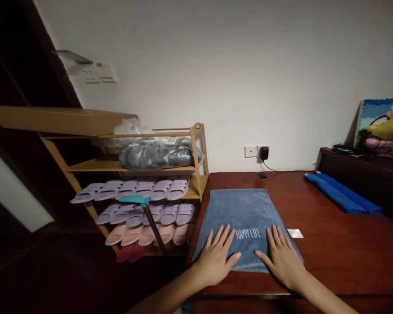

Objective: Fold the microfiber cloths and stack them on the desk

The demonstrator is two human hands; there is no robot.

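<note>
A grey-blue towel [239, 207] with white "HAPPY LIFE" lettering lies flat on the reddish-brown wooden table [337, 257]. My left hand [216, 257] rests on its near left part, fingers spread, the thumb pointing toward the lettering. On the near right part lies my right hand [283, 259], palm down with its fingers apart. Neither hand grips the cloth. The towel's stitched near edge shows between the two thumbs, close to the table's front edge. A white tag [295, 233] sticks out from the towel's right side.
Folded bright blue cloths [343, 194] lie at the table's back right. A black plug [264, 153] in the wall trails a cable along the back. Left of the table stands a wooden rack [196, 174] with slippers, a plastic-wrapped bundle [159, 152] and a cardboard box [65, 121].
</note>
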